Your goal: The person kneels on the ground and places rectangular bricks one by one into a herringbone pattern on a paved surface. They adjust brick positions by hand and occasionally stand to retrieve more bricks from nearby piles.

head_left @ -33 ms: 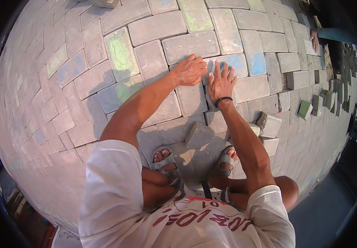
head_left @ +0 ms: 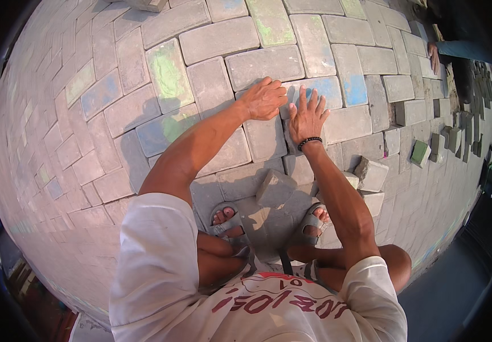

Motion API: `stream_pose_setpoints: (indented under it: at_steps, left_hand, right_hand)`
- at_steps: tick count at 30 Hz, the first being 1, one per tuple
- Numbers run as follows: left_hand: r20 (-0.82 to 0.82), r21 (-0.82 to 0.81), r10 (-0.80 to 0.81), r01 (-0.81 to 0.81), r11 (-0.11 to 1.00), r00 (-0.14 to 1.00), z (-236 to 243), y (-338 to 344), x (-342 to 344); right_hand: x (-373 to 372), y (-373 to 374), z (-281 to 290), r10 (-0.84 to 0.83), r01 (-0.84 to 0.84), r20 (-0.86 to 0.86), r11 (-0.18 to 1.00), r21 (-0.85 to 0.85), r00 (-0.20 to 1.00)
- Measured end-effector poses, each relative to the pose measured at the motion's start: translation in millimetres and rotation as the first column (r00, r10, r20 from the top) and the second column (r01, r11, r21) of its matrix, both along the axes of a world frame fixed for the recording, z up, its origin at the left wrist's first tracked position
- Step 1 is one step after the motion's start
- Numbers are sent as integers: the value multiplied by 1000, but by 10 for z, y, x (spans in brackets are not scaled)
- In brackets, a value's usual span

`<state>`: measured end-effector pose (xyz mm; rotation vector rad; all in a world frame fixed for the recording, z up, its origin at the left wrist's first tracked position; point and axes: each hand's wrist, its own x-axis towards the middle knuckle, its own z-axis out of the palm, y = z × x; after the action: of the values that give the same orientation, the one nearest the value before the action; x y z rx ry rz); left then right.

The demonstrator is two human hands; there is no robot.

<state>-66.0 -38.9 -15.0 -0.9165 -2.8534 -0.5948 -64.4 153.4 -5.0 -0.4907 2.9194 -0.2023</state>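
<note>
The grey rectangular concrete paving block with a blue paint patch (head_left: 327, 89) lies in the paved surface ahead of the person, partly under the fingers of the right hand (head_left: 307, 121). That hand is spread, palm down, gripping nothing visible. The left hand (head_left: 264, 98) is curled beside it, over the far end of a plain grey concrete block (head_left: 264, 139); whether its fingers grip anything cannot be determined.

Handling, as judged: heavy, rigid, rough enough not to slip, liable to chip at corners; best held across the long sides, though close joints leave little finger room.

Outward: a loose, tilted grey concrete block (head_left: 276, 189) lies near the grey strapped sandals (head_left: 227, 219). Rough-faced grey block pieces (head_left: 372, 173) lie beyond the right forearm; a green-faced concrete block (head_left: 420, 152) stands farther right.
</note>
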Motion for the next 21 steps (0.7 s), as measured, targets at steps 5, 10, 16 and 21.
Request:
stream_pose_setpoints:
  at_steps: [5,10,16,21]
  left_hand:
    - [62,41,86,-89,995,994,83,39,128]
    - [21,86,198,-199,976,980,59,-13,418]
    - [13,157,265,-264,952,964,218,246,322]
    - [51,236,437,-436,868,898,357,276,298]
  right_hand:
    - [133,112,197,56,-94,-220,981,-167,974]
    - [206,27,26,104,-105,-105,994,-6,989]
    - [-216,286,168,-107,67,-80,916,-395,991]
    - [-559,307,749,-230,22,-335,851,-525,914]
